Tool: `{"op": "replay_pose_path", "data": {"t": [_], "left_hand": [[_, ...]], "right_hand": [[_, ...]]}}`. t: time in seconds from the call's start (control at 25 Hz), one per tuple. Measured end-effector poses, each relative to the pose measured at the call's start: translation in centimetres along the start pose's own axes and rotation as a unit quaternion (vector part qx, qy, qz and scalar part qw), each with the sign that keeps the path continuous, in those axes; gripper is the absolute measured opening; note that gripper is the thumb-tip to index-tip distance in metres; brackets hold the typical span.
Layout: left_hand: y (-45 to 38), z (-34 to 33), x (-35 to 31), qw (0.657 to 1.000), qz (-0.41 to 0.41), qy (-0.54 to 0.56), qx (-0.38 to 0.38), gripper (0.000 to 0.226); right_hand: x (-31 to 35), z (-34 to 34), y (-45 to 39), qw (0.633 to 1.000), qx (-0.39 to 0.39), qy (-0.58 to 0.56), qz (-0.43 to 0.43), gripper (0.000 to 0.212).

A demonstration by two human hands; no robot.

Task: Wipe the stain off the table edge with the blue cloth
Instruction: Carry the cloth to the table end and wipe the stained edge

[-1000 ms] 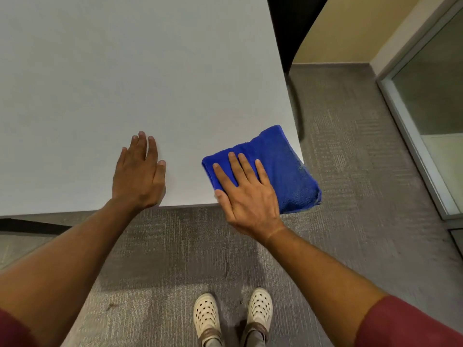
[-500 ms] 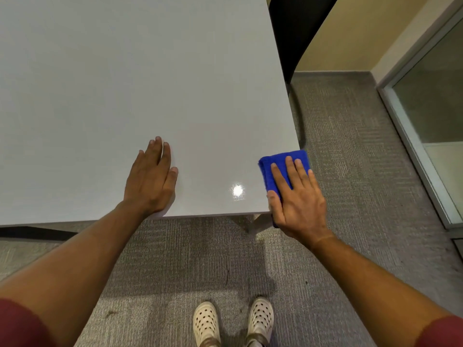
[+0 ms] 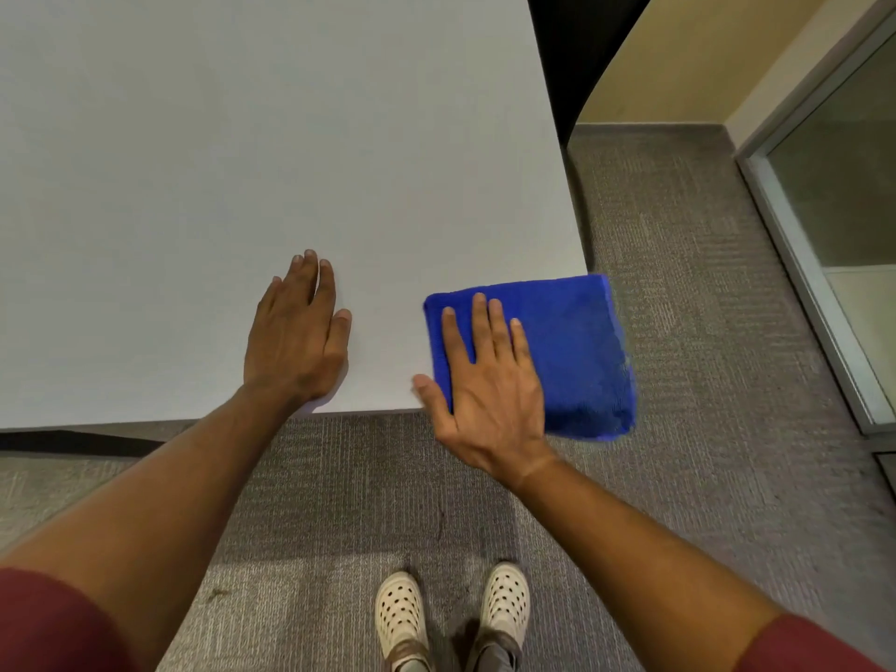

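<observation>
A folded blue cloth (image 3: 572, 351) lies on the near right corner of the white table (image 3: 242, 138), with part of it hanging past the right and front edges. My right hand (image 3: 485, 380) presses flat on the cloth's left half, fingers spread, palm over the front edge. My left hand (image 3: 298, 337) rests flat on the tabletop left of the cloth, near the front edge, holding nothing. No stain is visible on the table edge.
Grey carpet (image 3: 679, 283) surrounds the table. A glass partition with a metal frame (image 3: 800, 244) stands at the right. A dark chair back (image 3: 572, 50) rises beyond the table's right side. My white shoes (image 3: 451, 613) stand below the front edge.
The cloth has swept back left along the front edge from the corner and shows much more of its surface. My left hand stays flat on the table.
</observation>
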State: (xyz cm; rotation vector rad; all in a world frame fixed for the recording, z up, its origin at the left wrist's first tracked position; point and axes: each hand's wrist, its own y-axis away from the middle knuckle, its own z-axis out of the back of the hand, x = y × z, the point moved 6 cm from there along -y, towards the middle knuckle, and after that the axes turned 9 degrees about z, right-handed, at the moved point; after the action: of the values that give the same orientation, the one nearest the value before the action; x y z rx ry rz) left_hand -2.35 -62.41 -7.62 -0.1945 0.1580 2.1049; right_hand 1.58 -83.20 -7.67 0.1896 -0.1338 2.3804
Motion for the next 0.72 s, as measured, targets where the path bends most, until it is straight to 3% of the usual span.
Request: {"op": "replay_pose_path", "data": {"t": [0.16,0.32,0.72], "left_hand": [[0.2,0.1,0.0,1.0,-0.003,0.005,0.002,0.065],[0.2,0.2,0.0,1.0,-0.003,0.001,0.001,0.065],[0.3,0.0,-0.1,1.0,-0.009,-0.008,0.012,0.061]], "right_hand": [[-2.6,0.4,2.7,0.989,0.042,0.054,0.132,0.08],[-6.0,0.8,4.1,0.984,0.049,0.121,0.119,0.072],[5.8,-2.6,-0.3,0.976,-0.012,0.094,0.198,0.068]]}}
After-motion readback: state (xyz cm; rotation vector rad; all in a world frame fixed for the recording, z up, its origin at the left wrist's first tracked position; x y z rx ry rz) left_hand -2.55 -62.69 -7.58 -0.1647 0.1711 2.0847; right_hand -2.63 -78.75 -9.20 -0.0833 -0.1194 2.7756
